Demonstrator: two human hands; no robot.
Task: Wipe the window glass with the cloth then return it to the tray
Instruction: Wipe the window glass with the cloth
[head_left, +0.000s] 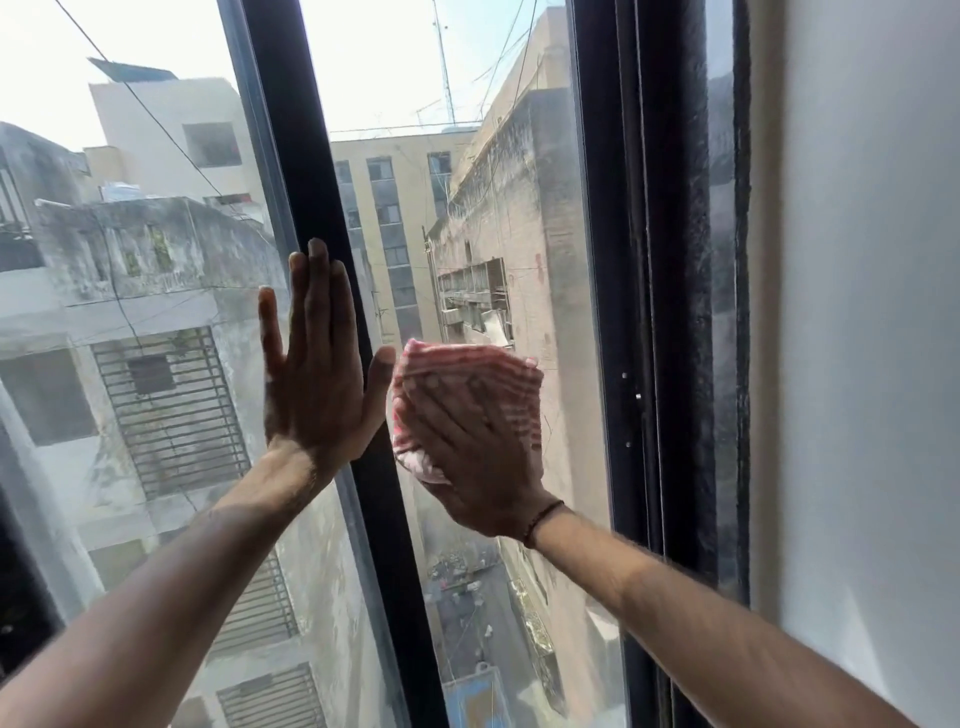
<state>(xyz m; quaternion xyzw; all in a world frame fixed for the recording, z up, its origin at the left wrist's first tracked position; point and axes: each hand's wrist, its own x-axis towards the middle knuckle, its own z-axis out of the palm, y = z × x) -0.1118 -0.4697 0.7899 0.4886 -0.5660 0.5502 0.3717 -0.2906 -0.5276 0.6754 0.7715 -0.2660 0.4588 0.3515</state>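
Note:
A red-and-white striped cloth (498, 379) is pressed flat against the right pane of window glass (519, 182) under my right hand (470, 462), whose fingers are spread over it. My left hand (317, 364) lies flat and open against the left pane (156, 312) and the black centre frame bar (322, 171), fingers pointing up, holding nothing. The two hands are side by side, the left thumb almost touching the cloth. No tray is in view.
A black window frame (670, 312) runs down the right side, with a white wall (872, 364) beyond it. Buildings, wires and an alley far below show through the glass.

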